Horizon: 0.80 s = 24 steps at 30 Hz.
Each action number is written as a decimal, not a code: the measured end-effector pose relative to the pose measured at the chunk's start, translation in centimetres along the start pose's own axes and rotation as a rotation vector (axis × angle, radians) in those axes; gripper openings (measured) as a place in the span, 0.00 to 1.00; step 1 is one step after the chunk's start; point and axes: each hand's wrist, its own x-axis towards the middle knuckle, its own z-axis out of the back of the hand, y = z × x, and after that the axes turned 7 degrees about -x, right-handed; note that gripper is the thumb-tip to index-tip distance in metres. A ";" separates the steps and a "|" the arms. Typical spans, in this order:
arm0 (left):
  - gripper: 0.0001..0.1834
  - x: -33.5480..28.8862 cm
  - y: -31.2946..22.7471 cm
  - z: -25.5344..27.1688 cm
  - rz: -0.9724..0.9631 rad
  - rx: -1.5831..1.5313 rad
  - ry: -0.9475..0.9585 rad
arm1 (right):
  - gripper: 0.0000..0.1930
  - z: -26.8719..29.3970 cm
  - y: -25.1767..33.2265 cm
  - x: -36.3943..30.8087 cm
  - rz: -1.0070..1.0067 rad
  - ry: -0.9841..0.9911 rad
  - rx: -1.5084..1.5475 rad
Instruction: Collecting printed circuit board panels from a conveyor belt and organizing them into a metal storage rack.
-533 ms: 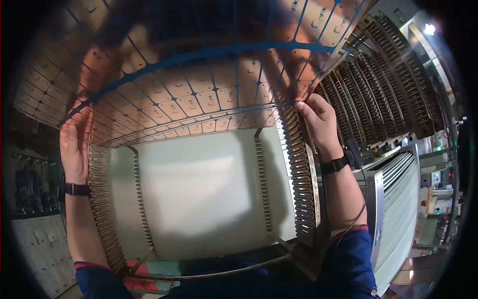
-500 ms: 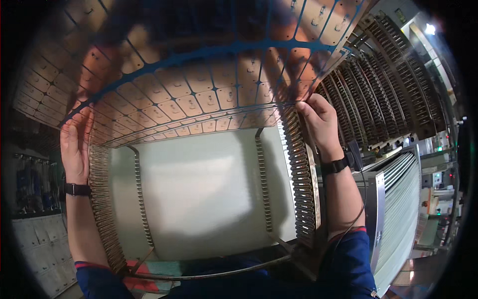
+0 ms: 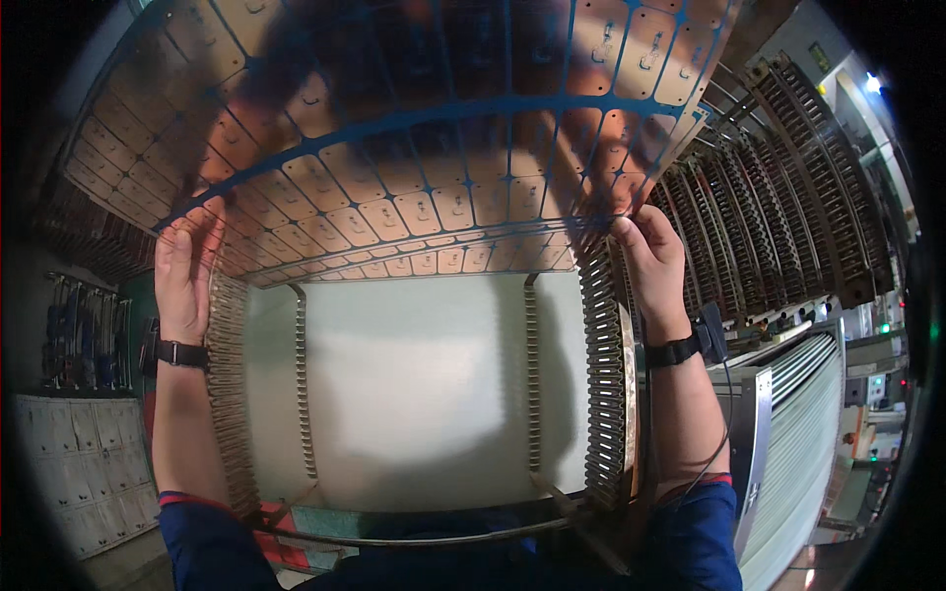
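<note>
At the rack's (image 3: 611, 404) far end, your outstretched left hand (image 3: 183, 286) and right hand (image 3: 654, 261) grasp opposite sides of the copper-coloured panel (image 3: 429, 209); below it, open room lies between the toothed sides (image 3: 235, 399).

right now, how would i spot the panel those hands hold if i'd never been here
Find the slotted rack in the picture's middle. Higher up, the left hand and right hand hold the panel, one at each side. Unlike the plain pale sheet below, it is shiny copper, patterned with blue lines.
</note>
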 end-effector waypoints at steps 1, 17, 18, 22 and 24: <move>0.21 0.0 0.1 0.3 0.003 -0.002 0.004 | 0.07 0.1 0.0 0.1 -0.002 -0.004 -0.002; 0.20 0.1 -0.4 -2.2 -0.043 0.021 -0.020 | 0.09 0.9 -1.2 -0.6 0.044 -0.263 -0.248; 0.18 0.1 -0.4 -2.6 -0.067 0.006 -0.023 | 0.09 1.0 -0.9 -0.8 0.177 -0.281 -0.271; 0.14 0.6 -0.9 -3.7 -0.109 -0.139 0.037 | 0.11 1.2 1.8 -1.9 0.207 -0.345 -0.242; 0.13 0.3 -1.3 -4.0 -0.128 -0.202 0.010 | 0.15 1.1 3.2 -3.1 0.215 -0.363 -0.317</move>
